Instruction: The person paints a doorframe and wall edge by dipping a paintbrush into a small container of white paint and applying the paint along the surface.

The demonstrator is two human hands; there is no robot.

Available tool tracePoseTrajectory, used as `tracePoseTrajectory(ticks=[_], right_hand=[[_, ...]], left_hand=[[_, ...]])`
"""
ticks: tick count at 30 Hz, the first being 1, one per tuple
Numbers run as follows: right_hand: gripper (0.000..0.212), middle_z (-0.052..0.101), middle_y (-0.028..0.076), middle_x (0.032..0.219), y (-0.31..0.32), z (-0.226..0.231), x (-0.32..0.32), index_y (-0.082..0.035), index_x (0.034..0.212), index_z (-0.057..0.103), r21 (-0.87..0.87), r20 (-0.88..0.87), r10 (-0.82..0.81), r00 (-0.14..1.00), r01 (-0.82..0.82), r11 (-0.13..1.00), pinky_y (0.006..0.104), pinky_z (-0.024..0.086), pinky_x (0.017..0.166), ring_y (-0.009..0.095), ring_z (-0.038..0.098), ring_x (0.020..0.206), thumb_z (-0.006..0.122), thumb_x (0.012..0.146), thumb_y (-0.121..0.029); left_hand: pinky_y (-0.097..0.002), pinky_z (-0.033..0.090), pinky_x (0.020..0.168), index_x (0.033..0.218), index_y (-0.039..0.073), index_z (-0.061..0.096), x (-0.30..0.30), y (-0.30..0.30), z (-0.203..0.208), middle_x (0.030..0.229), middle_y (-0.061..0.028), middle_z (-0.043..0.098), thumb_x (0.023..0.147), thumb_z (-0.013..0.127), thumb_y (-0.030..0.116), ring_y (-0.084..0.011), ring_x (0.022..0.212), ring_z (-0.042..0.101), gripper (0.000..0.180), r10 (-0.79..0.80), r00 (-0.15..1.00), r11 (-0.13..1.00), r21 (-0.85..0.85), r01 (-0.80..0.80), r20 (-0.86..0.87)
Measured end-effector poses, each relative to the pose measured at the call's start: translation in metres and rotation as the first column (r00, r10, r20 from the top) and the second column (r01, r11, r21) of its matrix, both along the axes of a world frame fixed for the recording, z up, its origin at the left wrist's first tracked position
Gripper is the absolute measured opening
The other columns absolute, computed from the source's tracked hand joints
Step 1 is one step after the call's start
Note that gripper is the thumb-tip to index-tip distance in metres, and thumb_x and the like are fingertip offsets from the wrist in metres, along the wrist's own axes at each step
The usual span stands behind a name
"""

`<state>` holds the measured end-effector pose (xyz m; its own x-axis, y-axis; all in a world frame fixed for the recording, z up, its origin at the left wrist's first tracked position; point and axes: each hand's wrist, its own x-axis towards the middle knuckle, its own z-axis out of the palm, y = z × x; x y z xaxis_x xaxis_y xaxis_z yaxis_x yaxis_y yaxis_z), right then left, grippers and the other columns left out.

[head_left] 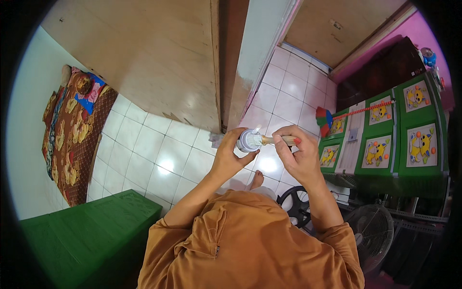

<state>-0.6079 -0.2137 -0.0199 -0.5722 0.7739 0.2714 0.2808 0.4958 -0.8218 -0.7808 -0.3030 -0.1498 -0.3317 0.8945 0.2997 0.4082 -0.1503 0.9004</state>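
One left hand (pixel 230 155) gripped a small open can (pixel 247 140); one right hand (pixel 302 153) pinched a brush (pixel 289 140), its head at the can's mouth; dipping seemed begun, unfinished.

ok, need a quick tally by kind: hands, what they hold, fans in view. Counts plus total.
Hands (left hand, right hand): 2
Small container, in the left hand: 1
Brush, in the right hand: 1
Fan, lower right: 1
Total: 5

No legible text, numbers or signs.
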Motion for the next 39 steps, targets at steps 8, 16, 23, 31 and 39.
tracePoseTrajectory(ticks=[8, 16, 23, 31, 39], right_hand=[[0.01, 0.07, 0.005, 0.077, -0.031, -0.007, -0.057, 0.001, 0.103, 0.069, -0.084, -0.013, -0.037, 0.999, 0.035, 0.996, 0.0267, 0.05, 0.062, 0.009, 0.061, 0.066, 0.071, 0.1, -0.009], [0.009, 0.068, 0.005, 0.079, -0.047, -0.019, -0.079, -0.002, 0.106, 0.069, -0.477, -0.232, -0.273, 0.934, 0.135, 0.869, 0.0246, 0.048, 0.056, 0.01, 0.064, 0.065, 0.066, 0.105, -0.011], [0.017, 0.066, 0.008, 0.078, -0.059, -0.044, -0.083, -0.001, 0.106, 0.068, -0.662, -0.386, -0.433, 0.814, 0.082, 0.745, 0.0296, 0.047, 0.056, 0.015, 0.062, 0.062, 0.063, 0.106, -0.018], [0.026, 0.064, 0.006, 0.086, -0.089, -0.06, -0.074, -0.002, 0.119, 0.064, -0.907, -0.368, -0.591, 0.717, -0.138, 0.398, 0.0289, 0.049, 0.065, 0.017, 0.062, 0.073, 0.062, 0.105, -0.024], [0.03, 0.068, 0.009, 0.091, -0.114, -0.045, -0.082, 0.002, 0.124, 0.065, -0.893, -0.4, -0.568, 0.72, -0.167, 0.417, 0.0332, 0.053, 0.073, 0.021, 0.064, 0.077, 0.061, 0.106, -0.021]], left_hand=[[-0.0429, 0.054, 0.1, 0.134, 0.003, 0.063, -0.064, -0.029, 0.008, 0.128, -0.0162, 0.068, 0.077, 0.09, 0.009, -0.0355, 0.118, 0.065, 0.064, -0.044, 0.998, 0.999, 0.001, 0.044, 0.048], [-0.0401, 0.054, 0.099, 0.133, 0.002, 0.062, -0.102, -0.043, 0.004, 0.124, -0.0168, 0.068, 0.076, 0.092, 0.011, -0.0326, 0.115, 0.069, 0.065, -0.04, 0.999, 0.999, 0.021, 0.04, 0.009], [-0.0398, 0.054, 0.1, 0.134, 0.0, 0.061, -0.116, -0.056, 0.01, 0.124, -0.0182, 0.067, 0.078, 0.091, 0.012, -0.0322, 0.117, 0.068, 0.065, -0.023, 1.0, 0.999, 0.037, 0.023, 0.003], [-0.0383, 0.054, 0.102, 0.136, -0.001, 0.059, -0.114, -0.077, 0.006, 0.127, -0.0167, 0.068, 0.08, 0.091, 0.013, -0.0286, 0.119, 0.068, 0.065, 0.007, 1.0, 1.0, 0.024, -0.008, 0.03], [-0.0378, 0.054, 0.103, 0.137, 0.0, 0.059, -0.122, -0.087, 0.013, 0.128, -0.0148, 0.069, 0.081, 0.091, 0.016, -0.026, 0.119, 0.068, 0.067, 0.04, 0.998, 0.999, 0.015, -0.04, 0.043]])
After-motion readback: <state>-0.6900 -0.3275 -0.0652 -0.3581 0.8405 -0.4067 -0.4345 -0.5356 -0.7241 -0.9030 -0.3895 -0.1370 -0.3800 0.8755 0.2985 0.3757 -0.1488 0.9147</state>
